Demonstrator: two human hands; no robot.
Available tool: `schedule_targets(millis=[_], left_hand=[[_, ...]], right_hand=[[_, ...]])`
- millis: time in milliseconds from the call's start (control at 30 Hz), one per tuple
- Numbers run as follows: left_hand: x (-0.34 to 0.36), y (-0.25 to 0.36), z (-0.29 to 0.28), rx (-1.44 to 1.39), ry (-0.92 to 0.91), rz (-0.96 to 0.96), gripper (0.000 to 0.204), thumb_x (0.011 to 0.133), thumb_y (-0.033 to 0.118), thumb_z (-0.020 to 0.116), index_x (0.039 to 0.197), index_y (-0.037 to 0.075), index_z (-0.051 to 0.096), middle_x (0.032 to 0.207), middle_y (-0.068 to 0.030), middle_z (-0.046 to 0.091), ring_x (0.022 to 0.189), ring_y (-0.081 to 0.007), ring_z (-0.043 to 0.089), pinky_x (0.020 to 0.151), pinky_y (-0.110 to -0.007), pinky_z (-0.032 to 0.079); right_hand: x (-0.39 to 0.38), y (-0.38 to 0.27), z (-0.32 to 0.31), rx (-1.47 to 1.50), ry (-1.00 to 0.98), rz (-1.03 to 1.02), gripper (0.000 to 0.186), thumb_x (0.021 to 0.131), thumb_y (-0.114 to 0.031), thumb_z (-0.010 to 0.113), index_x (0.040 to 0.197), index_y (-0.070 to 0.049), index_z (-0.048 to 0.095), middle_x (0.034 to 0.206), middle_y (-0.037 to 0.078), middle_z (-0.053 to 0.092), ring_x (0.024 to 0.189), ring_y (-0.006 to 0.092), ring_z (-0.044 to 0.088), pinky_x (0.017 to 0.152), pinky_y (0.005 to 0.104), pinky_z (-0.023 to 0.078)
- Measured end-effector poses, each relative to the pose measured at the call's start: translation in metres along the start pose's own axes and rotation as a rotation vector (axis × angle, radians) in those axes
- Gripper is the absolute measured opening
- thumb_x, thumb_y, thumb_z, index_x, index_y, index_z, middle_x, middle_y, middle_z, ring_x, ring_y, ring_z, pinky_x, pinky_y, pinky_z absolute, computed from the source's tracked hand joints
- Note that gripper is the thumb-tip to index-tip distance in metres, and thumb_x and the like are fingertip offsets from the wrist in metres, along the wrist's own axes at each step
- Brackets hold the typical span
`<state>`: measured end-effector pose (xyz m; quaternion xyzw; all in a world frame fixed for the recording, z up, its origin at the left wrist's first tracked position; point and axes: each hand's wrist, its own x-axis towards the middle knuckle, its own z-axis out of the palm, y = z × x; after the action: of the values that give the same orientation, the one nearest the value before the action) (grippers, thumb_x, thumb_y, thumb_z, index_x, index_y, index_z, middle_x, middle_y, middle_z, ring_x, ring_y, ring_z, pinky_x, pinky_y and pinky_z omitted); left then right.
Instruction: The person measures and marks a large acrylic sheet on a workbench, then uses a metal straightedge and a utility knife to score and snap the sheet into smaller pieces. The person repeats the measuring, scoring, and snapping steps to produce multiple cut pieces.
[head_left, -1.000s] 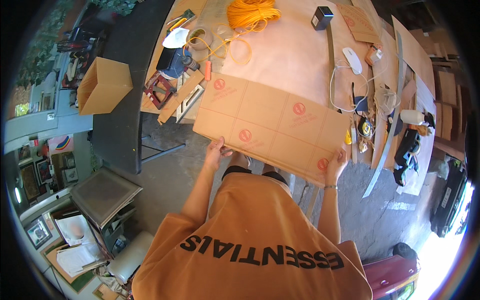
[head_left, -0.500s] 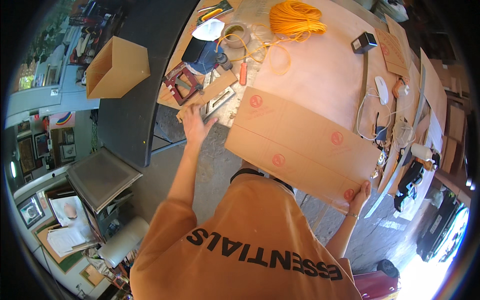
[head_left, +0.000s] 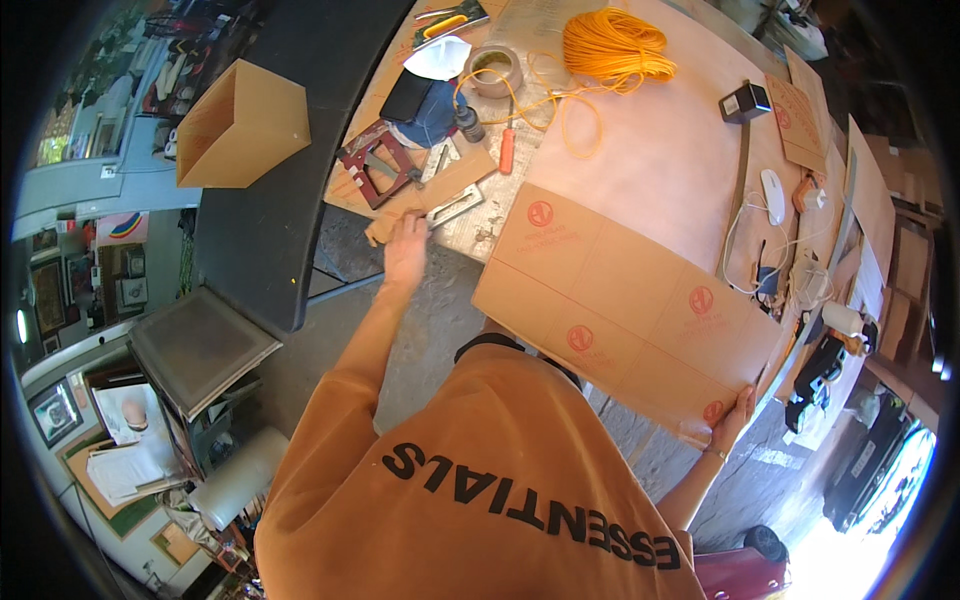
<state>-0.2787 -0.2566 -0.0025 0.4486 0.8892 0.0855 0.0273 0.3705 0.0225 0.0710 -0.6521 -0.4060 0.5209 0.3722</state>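
The left hand (head_left: 405,250), arm stretched toward frame centre, laid loose fingers on a cardboard scrap (head_left: 432,195). The right hand (head_left: 733,418), lower right, pinched the flat carton (head_left: 630,300) on the cluttered table (head_left: 660,150).

Strong daylight falls across the table (head_left: 660,170), leaving its far surface pale and washed out, and the brightest patch burns to pure white glare on the floor (head_left: 850,550) at the near right. The left side sits in dimmer shade, where shelves and frames go murky. Shadows under the table edge are dark and crisp. The fisheye bends straight edges hard toward the black rim, and detail smears there.
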Motion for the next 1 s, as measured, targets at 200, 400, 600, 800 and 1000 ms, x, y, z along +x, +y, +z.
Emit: schedule_targets(millis=[200, 400, 600, 800, 1000], left_hand=[[-0.003, -0.05, -0.019, 0.016, 0.033, 0.023, 0.021, 0.095, 0.013, 0.062, 0.114, 0.006, 0.062, 0.136, -0.0104, 0.061, 0.126, -0.0336, 0.059, 0.096, -0.044, 0.055], [0.011, -0.06, -0.039, -0.07, -0.028, 0.097, 0.017, 0.093, 0.011, 0.066, 0.108, 0.004, 0.06, 0.129, -0.014, 0.065, 0.114, -0.0398, 0.063, 0.088, -0.047, 0.055], [0.009, -0.033, -0.066, -0.225, -0.004, 0.204, 0.02, 0.088, 0.006, 0.072, 0.104, 0.001, 0.061, 0.117, -0.0166, 0.069, 0.105, -0.0403, 0.066, 0.085, -0.047, 0.053], [-0.011, 0.012, -0.102, -0.243, 0.037, 0.218, 0.021, 0.085, 0.003, 0.074, 0.103, 0.002, 0.063, 0.12, -0.0151, 0.07, 0.108, -0.0362, 0.068, 0.091, -0.043, 0.055], [-0.034, 0.001, -0.143, -0.16, 0.225, 0.177, 0.017, 0.086, 0.0, 0.073, 0.096, 0.0, 0.06, 0.123, -0.0175, 0.071, 0.11, -0.0366, 0.068, 0.093, -0.042, 0.055]], right_hand=[[0.008, 0.012, 0.048, 0.003, -0.146, -0.033, 0.029, 0.107, -0.032, 0.058, 0.114, -0.005, 0.065, 0.106, 0.003, 0.066, 0.092, 0.0128, 0.06, 0.085, 0.031, 0.051], [0.017, 0.053, 0.076, 0.023, -0.099, 0.022, 0.026, 0.109, -0.029, 0.056, 0.111, -0.006, 0.066, 0.106, 0.001, 0.068, 0.098, 0.0109, 0.062, 0.089, 0.0284, 0.052], [0.02, 0.08, 0.1, 0.0, -0.171, -0.006, 0.028, 0.11, -0.028, 0.053, 0.112, -0.004, 0.065, 0.104, 0.0, 0.066, 0.098, 0.0107, 0.06, 0.088, 0.0283, 0.05], [0.011, 0.086, 0.121, 0.097, -0.163, 0.083, 0.028, 0.109, -0.029, 0.053, 0.111, -0.004, 0.065, 0.102, -0.001, 0.063, 0.096, 0.0099, 0.055, 0.086, 0.0272, 0.047], [0.003, 0.084, 0.155, 0.062, -0.16, 0.054, 0.025, 0.109, -0.029, 0.055, 0.109, -0.006, 0.065, 0.097, -0.002, 0.063, 0.093, 0.0099, 0.058, 0.083, 0.0266, 0.05]])
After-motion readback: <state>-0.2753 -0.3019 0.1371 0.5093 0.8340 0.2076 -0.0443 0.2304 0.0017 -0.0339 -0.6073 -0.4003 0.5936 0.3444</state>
